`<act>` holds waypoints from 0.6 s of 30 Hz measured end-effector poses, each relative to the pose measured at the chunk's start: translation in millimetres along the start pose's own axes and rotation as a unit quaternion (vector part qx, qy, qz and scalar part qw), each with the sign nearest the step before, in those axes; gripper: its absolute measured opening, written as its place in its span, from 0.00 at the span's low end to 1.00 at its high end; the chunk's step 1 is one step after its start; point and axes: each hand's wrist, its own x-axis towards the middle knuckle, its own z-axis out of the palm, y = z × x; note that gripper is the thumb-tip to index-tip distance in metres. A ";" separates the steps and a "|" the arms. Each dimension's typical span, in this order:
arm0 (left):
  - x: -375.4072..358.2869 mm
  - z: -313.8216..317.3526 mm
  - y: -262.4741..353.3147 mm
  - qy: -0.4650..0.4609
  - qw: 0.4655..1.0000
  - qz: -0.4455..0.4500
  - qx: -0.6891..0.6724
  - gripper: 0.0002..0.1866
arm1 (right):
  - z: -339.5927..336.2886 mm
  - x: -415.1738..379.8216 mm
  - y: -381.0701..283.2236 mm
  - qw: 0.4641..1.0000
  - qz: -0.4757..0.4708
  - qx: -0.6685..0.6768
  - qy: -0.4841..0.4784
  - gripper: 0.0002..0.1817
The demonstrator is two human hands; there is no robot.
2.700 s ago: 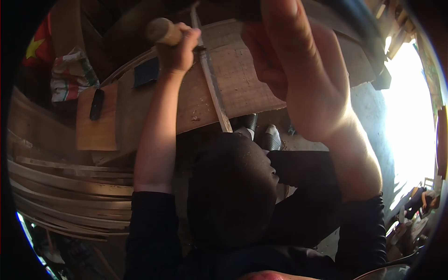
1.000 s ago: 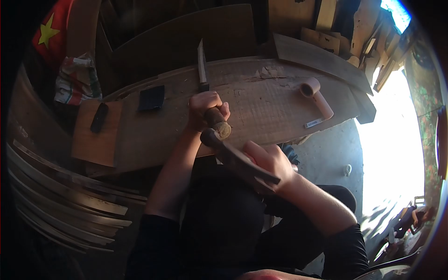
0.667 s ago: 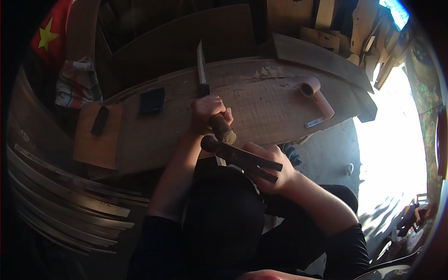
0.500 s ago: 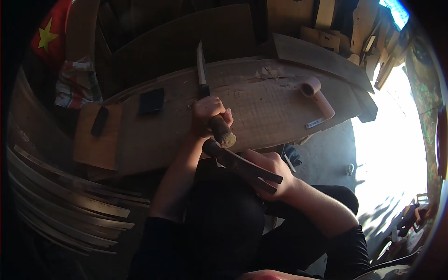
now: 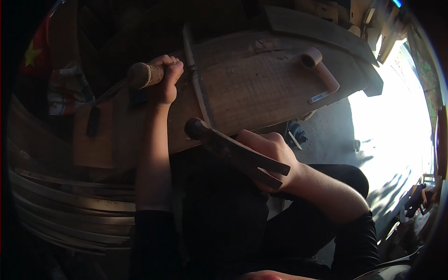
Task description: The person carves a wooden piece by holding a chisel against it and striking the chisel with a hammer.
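A thick, round wooden handle (image 5: 145, 75), apparently a chisel's, is wrapped in the fingers of my left hand (image 5: 167, 79). Its butt end points left, and the blade is hidden behind the hand. Just right of that hand a narrow strip (image 5: 198, 88) lies across the wooden board (image 5: 247, 79), with a dark spot on it level with my knuckles. Closer to me, my right hand (image 5: 270, 151) is closed around a claw hammer (image 5: 233, 149). The hammer's round face points up-left toward the strip's near end and its split claw toward my wrist; the hand hides the handle.
A pinkish tube-shaped piece (image 5: 322, 70) and a small white labelled item (image 5: 318, 97) rest on the board's right side. A dark block (image 5: 94, 121) sits on a light wood panel (image 5: 84, 149) at left. Curved wooden strips (image 5: 93, 205) are stacked below it.
My left hand has moved left and away from me, turning the wooden handle from pointing toward me to pointing left. The strip shows more fully. The hammer has shifted only slightly.
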 end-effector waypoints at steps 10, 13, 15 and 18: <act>13.8 0.6 -6.6 0.035 0.999 -0.011 0.038 0.15 | 3.5 -3.4 2.9 1.000 0.014 0.004 -0.009 0.20; 16.5 7.6 -7.7 0.054 0.995 -0.042 0.073 0.16 | 4.3 -1.9 5.2 1.000 0.013 0.008 -0.013 0.20; 14.7 13.9 -6.3 0.065 0.994 -0.038 0.081 0.16 | 5.8 -0.5 5.0 1.000 0.007 0.008 -0.004 0.20; 9.7 11.0 -12.3 0.066 0.990 0.015 0.121 0.15 | -3.3 7.4 -4.4 1.000 -0.009 -0.025 0.001 0.19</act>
